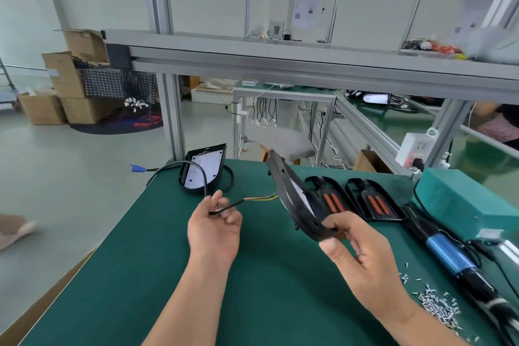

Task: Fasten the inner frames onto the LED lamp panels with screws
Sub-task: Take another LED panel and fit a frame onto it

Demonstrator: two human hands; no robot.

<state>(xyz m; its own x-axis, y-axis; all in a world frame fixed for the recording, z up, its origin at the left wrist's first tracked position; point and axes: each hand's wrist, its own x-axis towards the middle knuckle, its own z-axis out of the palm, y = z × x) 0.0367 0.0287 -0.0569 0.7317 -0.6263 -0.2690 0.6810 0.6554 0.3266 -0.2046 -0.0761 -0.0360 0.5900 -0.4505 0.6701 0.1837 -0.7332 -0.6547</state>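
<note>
My right hand point(356, 250) grips the near end of a black LED lamp panel point(292, 194), held tilted on edge above the green mat. Its black cable point(230, 207), with coloured wires at the panel end, is pinched in my left hand point(214, 229). A second lamp panel point(202, 170), white board facing up, lies at the mat's far edge. Two black inner frames with orange strips point(332, 201) point(375, 202) lie side by side to the right. A pile of small screws point(438, 307) sits near the right front.
A blue and black electric screwdriver point(455, 257) lies on the right of the green mat point(140, 275), beside a teal power box point(460, 199). An aluminium shelf beam point(280, 62) crosses overhead. A white socket point(415, 149) hangs on a post. Cardboard boxes point(70, 87) stand far left.
</note>
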